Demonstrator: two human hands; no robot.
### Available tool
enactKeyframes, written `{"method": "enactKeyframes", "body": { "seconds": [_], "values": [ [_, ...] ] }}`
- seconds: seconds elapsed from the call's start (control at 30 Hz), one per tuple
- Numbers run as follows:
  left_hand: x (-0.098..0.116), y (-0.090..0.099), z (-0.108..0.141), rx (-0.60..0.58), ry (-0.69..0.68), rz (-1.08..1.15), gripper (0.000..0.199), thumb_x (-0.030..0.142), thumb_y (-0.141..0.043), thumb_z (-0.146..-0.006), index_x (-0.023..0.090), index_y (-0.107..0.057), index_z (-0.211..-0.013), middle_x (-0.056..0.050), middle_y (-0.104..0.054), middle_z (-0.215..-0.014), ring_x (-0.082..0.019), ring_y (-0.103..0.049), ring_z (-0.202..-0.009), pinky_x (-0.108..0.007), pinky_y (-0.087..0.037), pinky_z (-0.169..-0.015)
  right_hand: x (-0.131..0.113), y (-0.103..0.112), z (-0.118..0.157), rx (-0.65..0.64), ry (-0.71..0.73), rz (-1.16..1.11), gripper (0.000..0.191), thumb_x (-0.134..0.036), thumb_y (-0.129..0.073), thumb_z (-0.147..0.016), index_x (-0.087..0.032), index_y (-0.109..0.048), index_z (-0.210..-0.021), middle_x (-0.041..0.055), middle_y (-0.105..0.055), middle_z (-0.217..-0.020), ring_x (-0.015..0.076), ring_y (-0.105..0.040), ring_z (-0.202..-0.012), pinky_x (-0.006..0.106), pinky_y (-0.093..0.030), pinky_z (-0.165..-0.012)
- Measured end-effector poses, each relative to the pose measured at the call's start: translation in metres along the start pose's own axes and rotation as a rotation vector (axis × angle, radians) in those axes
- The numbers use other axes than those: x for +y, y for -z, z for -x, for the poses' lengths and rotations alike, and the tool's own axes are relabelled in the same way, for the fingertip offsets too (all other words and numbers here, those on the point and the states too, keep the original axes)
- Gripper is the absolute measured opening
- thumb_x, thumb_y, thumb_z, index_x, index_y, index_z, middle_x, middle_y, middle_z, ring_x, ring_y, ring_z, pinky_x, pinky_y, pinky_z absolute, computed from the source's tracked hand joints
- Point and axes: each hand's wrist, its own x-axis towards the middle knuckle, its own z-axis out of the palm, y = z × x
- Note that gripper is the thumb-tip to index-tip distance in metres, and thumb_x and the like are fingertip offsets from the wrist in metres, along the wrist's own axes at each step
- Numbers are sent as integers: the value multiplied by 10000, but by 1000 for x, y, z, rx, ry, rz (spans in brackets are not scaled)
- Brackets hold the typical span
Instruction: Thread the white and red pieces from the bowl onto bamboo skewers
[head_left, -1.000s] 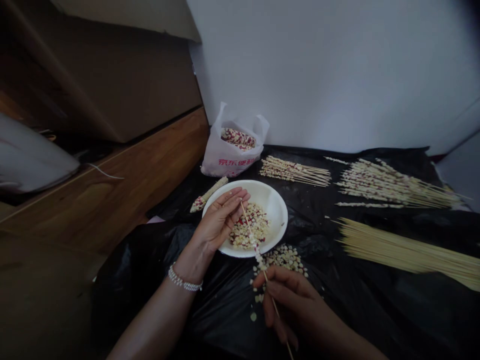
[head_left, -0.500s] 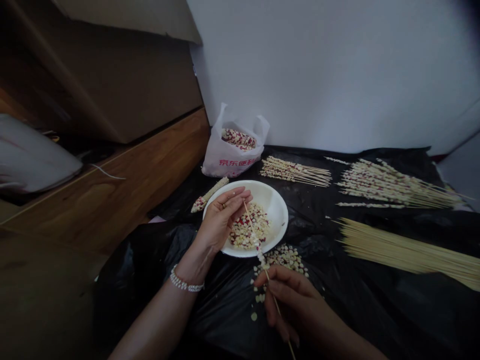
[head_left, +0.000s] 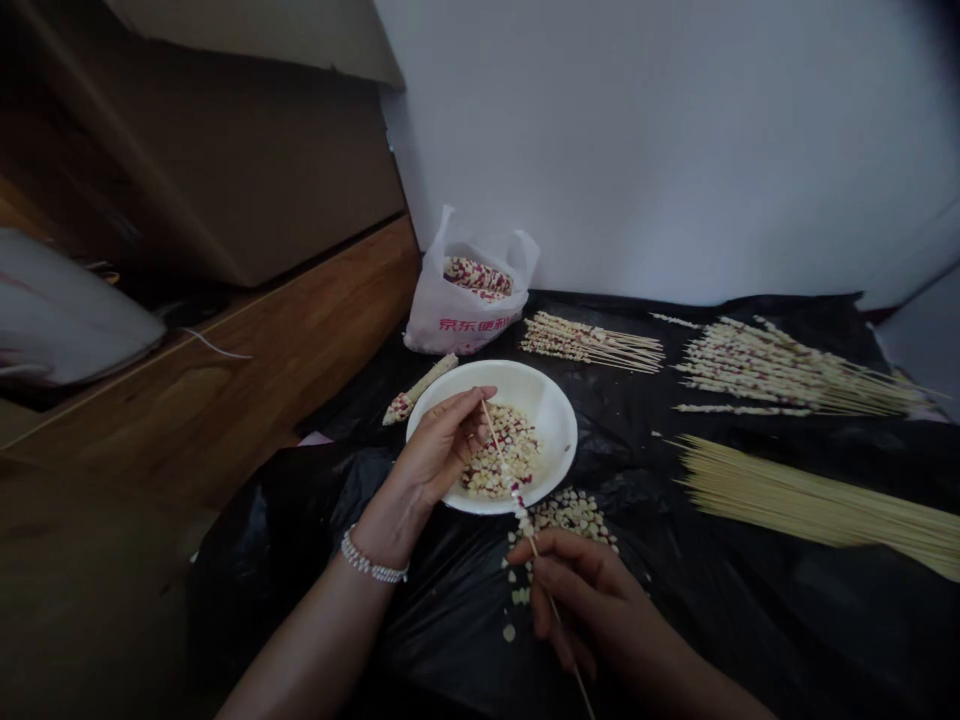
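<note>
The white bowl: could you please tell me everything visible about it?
The white bowl is round and smooth, perhaps plastic or enamel. It stands upright on black plastic sheeting and holds cream and dark-red kernels. The left hand and a threaded skewer hide part of it; whether either touches it is unclear.

— What's cut off?
— The held skewer point(head_left: 518, 498) leaves the view near five o'clock; the bare skewers point(head_left: 814, 503) run out at four, the pale container point(head_left: 71, 305), rather blurred, at nine.
— And hidden?
— The left hand point(head_left: 439, 445) covers the rim of the bowl point(head_left: 556, 432) around eight o'clock. What, if anything, its fingertips point(head_left: 487, 392) pinch seems too small to tell.
</note>
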Motion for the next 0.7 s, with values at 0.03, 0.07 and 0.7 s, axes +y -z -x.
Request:
{"method": "enactKeyframes", "body": {
  "seconds": [0.03, 0.07, 0.7],
  "values": [
    [1, 0, 0, -12, 18, 25, 202, 213, -788, -756, 90, -767, -914, 4, -653, -672, -48, -574, -539, -136, -499, -519, 0, 0, 0, 2, 2, -3, 290, -439, -679, -898, -169, -701, -1003, -39, -662, -574, 23, -480, -334, 101, -295, -307],
    [1, -1, 0, -21, 31, 49, 194, 193, -774, -767, 83, -765, -927, -6, -664, -689, -54, -588, -547, -141, -509, -524, 0, 0, 0, 2, 4, -9, 285, -437, -678, -899, -171, -704, -1001, -39, -663, -575, 22, -477, -334, 100, -291, -307],
    [1, 6, -5, 93, 145, 354, 151, 58, -591, -902, 119, -700, -987, -34, -752, -810, -99, -709, -671, -187, -585, -594, 0, 1, 2, -12, -12, -13, 252, -420, -648, -922, -188, -709, -999, -44, -654, -562, 18, -446, -331, 112, -268, -315]
  ]
}}
